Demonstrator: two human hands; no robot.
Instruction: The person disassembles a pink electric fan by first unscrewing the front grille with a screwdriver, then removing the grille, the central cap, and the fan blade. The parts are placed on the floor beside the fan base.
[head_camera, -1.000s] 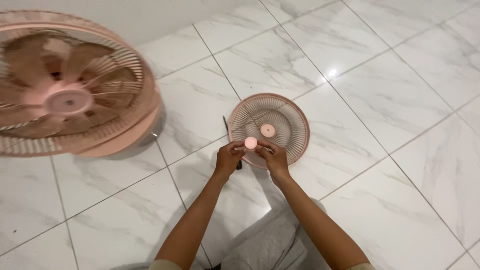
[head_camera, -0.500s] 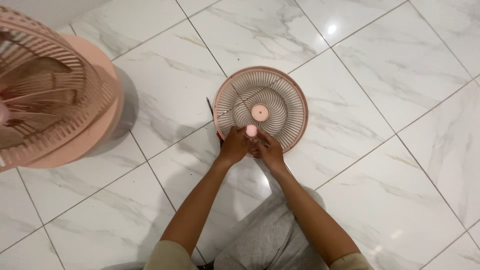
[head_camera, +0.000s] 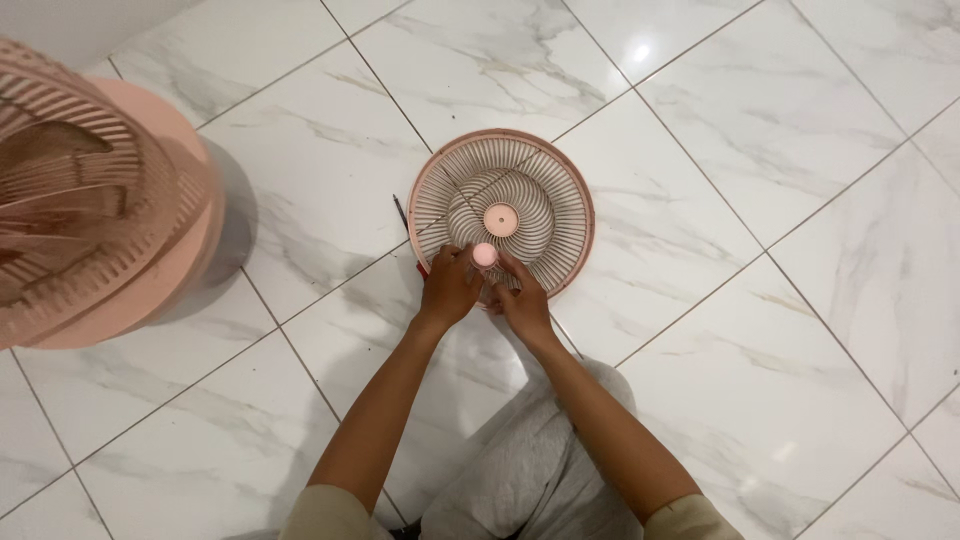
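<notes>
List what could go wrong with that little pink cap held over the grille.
1. The small pink cap sits only between the fingertips of the left hand and right hand; such a light grip could let it slip onto the hard marble floor.
2. The round grille lies directly beneath, so a dropped cap may roll off or lodge between its ribs.

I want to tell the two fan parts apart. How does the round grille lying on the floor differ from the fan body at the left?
The round grille lies flat on the tiled floor, while the fan body stands tilted on its side. The round grille is a single shallow guard with a small centre disc; the fan body is deeper and has blades behind its ribs. The round grille shows whole; the fan body is cut off by the picture's edge. Both are pink with thin ribs.
</notes>
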